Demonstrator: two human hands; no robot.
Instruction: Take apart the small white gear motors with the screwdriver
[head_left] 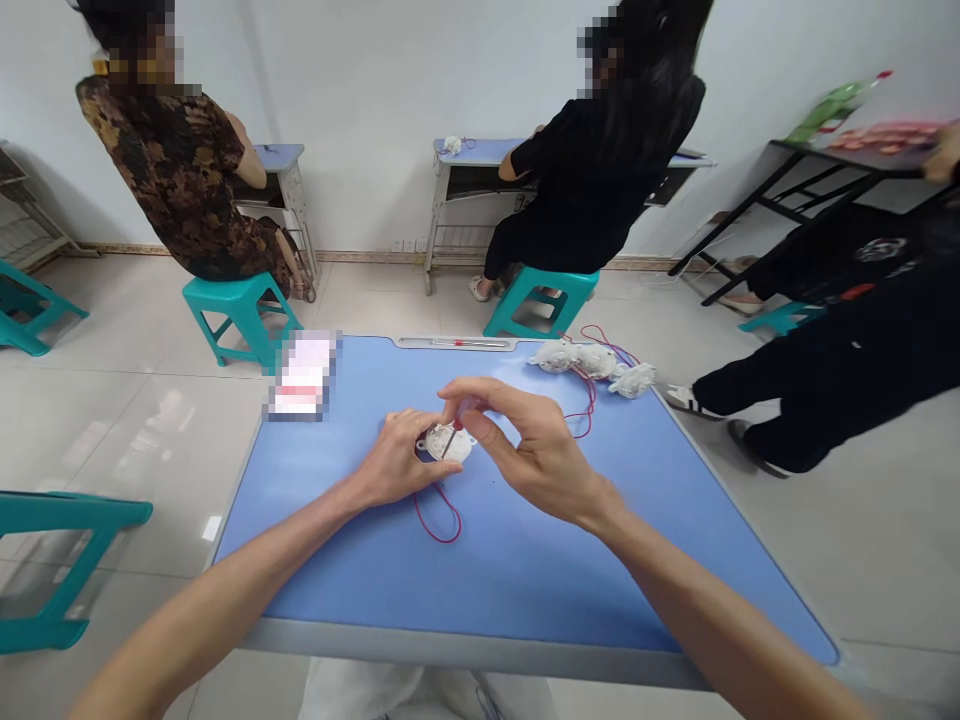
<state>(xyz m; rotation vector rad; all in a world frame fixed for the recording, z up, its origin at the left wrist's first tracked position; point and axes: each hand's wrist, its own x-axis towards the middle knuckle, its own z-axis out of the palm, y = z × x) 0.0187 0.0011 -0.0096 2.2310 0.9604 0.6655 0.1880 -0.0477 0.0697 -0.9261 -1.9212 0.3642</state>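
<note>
From my end I see both hands at work over the blue desk. My left hand has a narrow grip on the white disc, which lies on the desktop near the middle: fingers at its far side, thumb along its near edge. My right hand holds the screwdriver pinched between thumb and fingertips, the shaft slanting down to the disc's face; I cannot tell whether the tip sits in a screw. A red wire loops out on the desk just nearer than my left thumb. Toward the far right corner I have three more white discs side by side, their wires trailing around them. A slim rod lies in the groove along the far edge, and a pixelated panel lies at the far left corner. Beyond, two people sit on green stools at desks by the wall.
</note>
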